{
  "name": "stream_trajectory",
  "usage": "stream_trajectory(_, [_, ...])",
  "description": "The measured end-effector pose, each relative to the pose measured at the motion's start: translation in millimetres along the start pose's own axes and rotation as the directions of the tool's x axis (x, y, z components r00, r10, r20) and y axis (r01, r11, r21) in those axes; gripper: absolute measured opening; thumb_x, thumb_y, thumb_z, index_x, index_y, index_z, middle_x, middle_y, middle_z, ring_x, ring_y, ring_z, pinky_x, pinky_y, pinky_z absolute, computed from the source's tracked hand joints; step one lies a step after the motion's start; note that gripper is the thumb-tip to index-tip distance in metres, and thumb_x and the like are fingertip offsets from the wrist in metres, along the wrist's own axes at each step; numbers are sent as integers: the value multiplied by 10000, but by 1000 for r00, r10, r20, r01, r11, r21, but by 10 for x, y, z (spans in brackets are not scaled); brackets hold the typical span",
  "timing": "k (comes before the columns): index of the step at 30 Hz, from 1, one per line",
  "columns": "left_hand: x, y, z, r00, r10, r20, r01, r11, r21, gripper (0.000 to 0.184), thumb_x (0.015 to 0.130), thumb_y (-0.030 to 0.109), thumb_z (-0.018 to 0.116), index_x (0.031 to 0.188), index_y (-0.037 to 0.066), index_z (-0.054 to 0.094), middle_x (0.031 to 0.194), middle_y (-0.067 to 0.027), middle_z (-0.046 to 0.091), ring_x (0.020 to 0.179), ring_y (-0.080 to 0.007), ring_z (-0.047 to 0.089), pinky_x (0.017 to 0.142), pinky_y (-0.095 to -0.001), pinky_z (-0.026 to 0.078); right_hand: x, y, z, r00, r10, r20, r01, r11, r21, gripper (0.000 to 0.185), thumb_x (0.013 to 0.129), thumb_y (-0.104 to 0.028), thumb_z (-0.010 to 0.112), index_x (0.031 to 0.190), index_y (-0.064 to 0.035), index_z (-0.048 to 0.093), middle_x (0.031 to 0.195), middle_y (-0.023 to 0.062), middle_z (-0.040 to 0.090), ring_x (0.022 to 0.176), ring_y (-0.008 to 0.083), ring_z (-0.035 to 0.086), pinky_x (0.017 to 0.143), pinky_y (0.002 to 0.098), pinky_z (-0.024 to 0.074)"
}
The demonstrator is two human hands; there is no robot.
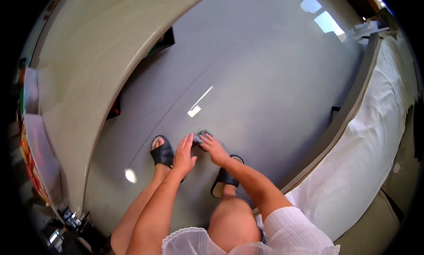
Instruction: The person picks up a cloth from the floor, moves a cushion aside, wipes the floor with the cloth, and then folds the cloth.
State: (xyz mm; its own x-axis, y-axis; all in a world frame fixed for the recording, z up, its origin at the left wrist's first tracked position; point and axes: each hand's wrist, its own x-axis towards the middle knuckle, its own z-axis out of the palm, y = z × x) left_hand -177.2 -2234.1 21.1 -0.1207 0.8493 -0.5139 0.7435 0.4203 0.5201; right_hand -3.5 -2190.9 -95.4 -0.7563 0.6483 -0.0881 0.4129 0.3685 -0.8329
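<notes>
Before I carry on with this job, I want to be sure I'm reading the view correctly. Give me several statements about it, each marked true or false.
1. The right hand is at the crumpled grey cloth. True.
2. The left hand is clenched into a fist. False: its fingers are extended.
3. Black sandals are on both feet. True.
4. The white cover is worn over the person's legs. False: it lies over the padded seat at the picture's right.
5. A pale table with a curved edge stands at the picture's left. True.
</notes>
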Motion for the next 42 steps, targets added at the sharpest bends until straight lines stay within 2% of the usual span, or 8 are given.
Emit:
stream_trajectory(3, [-226, -54, -62, 993, -114, 7, 114, 993, 28, 962, 753, 35, 758, 1547, 140, 226, 1548, -180, 320, 1422, -356, 317, 1149, -417, 329, 196, 447, -214, 956, -103, -274, 126, 990, 68, 465, 779, 123, 498, 1204, -23, 617, 1455, 190, 472, 1386, 409, 383, 1160, 494, 285])
stream_trajectory(10, [-223, -286, -46, 976, -211, 47, 210, 977, 24, 965, 758, 40, 757, 1551, 170, 223, 1579, -136, 277, 1442, -321, 296, 1148, -408, 343, 894, 808, -1016, 857, 204, -474, -367, 887, -281, 726, 675, 122, 614, 1372, -46, 508, 1371, 229, 490, 1369, 469, 341, 1147, 521, 261])
stream_trajectory(19, [-170, -690, -82, 978, -209, 5, 209, 977, -47, 941, 785, 51, 741, 1553, 159, 208, 1578, -153, 267, 1437, -328, 297, 1155, -406, 330, 635, 131, 193, 865, -253, 433, 325, 941, -100, 574, 744, 117, 523, 1280, -81, 580, 1518, 117, 406, 1440, 335, 309, 1175, 479, 255])
stream_trajectory(22, [-238, -827, -113, 963, -269, -3, 268, 960, -75, 934, 794, 55, 736, 1554, 162, 205, 1580, -148, 266, 1438, -331, 294, 1155, -407, 329, 1275, 769, -105, 966, -207, -154, 162, 952, -261, 607, 761, 122, 508, 1337, -69, 534, 1533, 140, 375, 1441, 343, 297, 1169, 472, 261])
stream_trajectory(27, [-433, -1018, -158, 952, -308, 1, 306, 948, -91, 948, 786, 48, 742, 1555, 161, 201, 1579, -152, 265, 1438, -336, 293, 1156, -407, 327, 2250, 220, -205, 952, 67, -299, -195, 886, -421, 571, 758, 69, 547, 1311, -74, 553, 1476, 143, 424, 1418, 360, 313, 1137, 480, 292])
stream_trajectory(33, [-462, -1076, -267, 944, -324, -67, 316, 943, -105, 964, 771, 48, 752, 1554, 160, 201, 1577, -162, 264, 1436, -342, 295, 1155, -411, 329, 1517, -414, 796, 871, -88, 483, 157, 982, -105, 356, 927, -194, 537, 1265, -133, 629, 1479, 6, 447, 1416, 246, 323, 1164, 443, 280])
stream_trajectory(35, [-459, -1121, -218, 941, -326, -89, 314, 941, -127, 967, 769, 54, 756, 1554, 161, 201, 1578, -161, 262, 1436, -343, 295, 1155, -411, 327, 1059, -249, 741, 648, -464, 604, 701, 675, -233, 358, 933, -229, 539, 1266, -135, 630, 1495, 8, 441, 1412, 246, 339, 1144, 423, 308])
stream_trajectory(42, [-497, -1231, -26, 951, -302, -65, 290, 946, -147, 985, 747, 63, 773, 1553, 174, 218, 1572, -169, 278, 1424, -350, 317, 1147, -407, 333, 1299, 249, -207, 991, -122, -55, 88, 905, -416, 496, 781, 32, 563, 1257, -102, 611, 1465, 106, 470, 1380, 334, 390, 1133, 449, 309])
